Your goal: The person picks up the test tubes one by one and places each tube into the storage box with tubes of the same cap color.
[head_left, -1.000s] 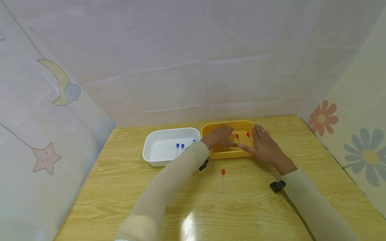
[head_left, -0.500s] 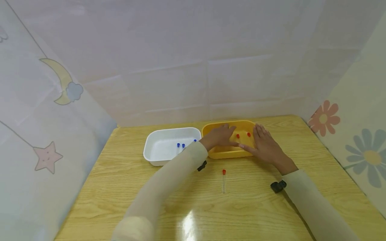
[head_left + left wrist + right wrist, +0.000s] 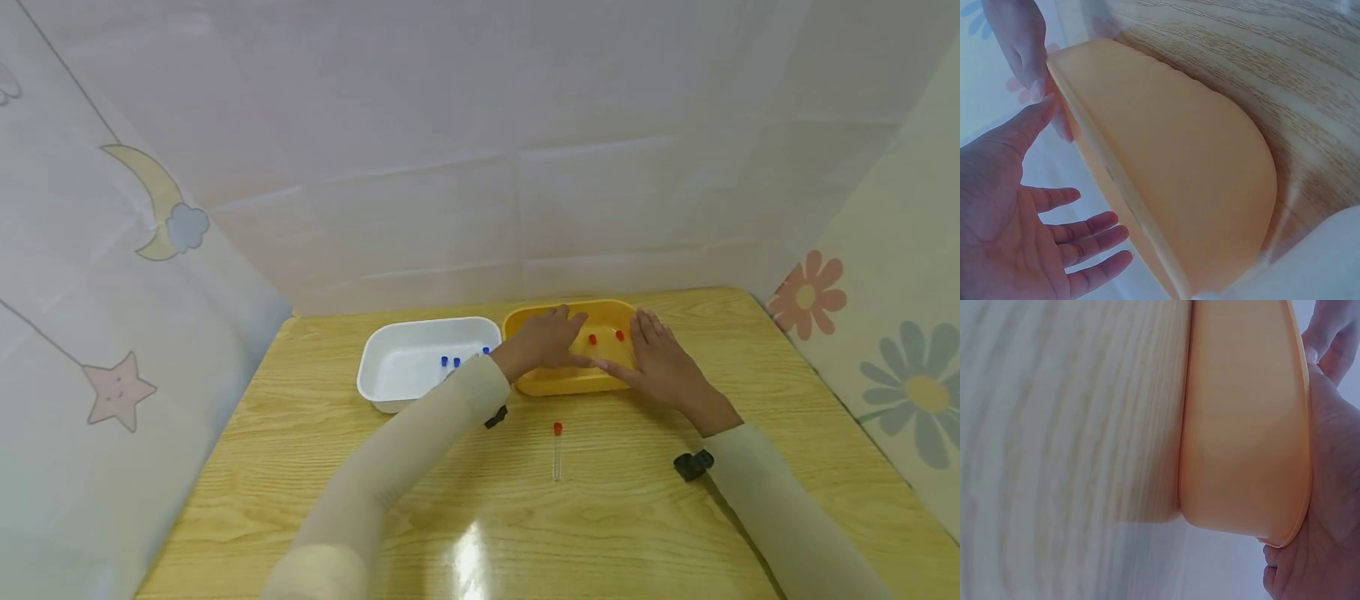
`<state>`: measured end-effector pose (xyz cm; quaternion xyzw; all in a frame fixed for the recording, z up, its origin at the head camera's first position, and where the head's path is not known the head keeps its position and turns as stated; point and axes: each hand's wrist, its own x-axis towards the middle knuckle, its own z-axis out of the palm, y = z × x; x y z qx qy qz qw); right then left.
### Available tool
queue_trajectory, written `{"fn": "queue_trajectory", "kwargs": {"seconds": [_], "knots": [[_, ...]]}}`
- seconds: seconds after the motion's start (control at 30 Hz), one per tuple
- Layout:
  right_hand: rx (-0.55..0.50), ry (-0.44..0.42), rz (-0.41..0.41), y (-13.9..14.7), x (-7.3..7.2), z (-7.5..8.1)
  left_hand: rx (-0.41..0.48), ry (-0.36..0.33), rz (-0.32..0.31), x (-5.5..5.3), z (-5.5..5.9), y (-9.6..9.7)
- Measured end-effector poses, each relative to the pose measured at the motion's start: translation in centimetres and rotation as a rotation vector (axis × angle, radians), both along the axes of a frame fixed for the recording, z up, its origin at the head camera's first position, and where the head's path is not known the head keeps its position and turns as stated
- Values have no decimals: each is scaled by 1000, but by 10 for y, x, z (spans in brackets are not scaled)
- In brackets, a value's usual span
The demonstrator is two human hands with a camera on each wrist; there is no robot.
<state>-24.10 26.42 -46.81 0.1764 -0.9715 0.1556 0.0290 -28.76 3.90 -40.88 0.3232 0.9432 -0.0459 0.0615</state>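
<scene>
Over the left part of a yellow-orange plastic tray (image 3: pixel 558 387), my left hand (image 3: pixel 546 340) has its fingers extended and spread. My right hand (image 3: pixel 663 367) lies along the tray's right rim with straight fingers. The two thumbs come together above the front side. In the left wrist view, the left hand (image 3: pixel 1029 225) is beside the rim, holding nothing. The right wrist view has the right hand (image 3: pixel 1335 475) against the tray rim. Red caps (image 3: pixel 592 339) of tubes show inside the tray; the left hand hides part of its interior.
A clear test tube (image 3: pixel 557 454) with a red cap lies on the wooden table (image 3: pixel 600 525) in front of the tray. Left of it stands a white tray (image 3: pixel 384 405) holding blue-capped tubes (image 3: pixel 444 361). Patterned sheets line the back and sides.
The left forearm shifts slightly to the left, and the head view drifts a little. Both hands keep their place at the tray; the tubes stay where they were.
</scene>
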Motion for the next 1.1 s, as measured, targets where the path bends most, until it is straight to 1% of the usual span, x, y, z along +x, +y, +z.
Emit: {"fn": "queue_trajectory", "kwargs": {"seconds": [0.3,0.47,0.63,0.73,0.87,1.1], "knots": [[-5,-1,7,1,-2,-3,-28,15,-2,9,4,-6],[-3,4,6,1,-2,-3,-35,29,-7,15,10,-8],[1,-6,10,1,-2,-1,-44,54,-31,23,17,-10],[-9,-14,10,1,-1,-1,-48,73,-45,26,18,-11],[-18,-10,10,1,-1,-2,-53,94,-53,27,16,-12],[-18,1,6,2,0,-2,-71,93,-55,33,17,-12]]}}
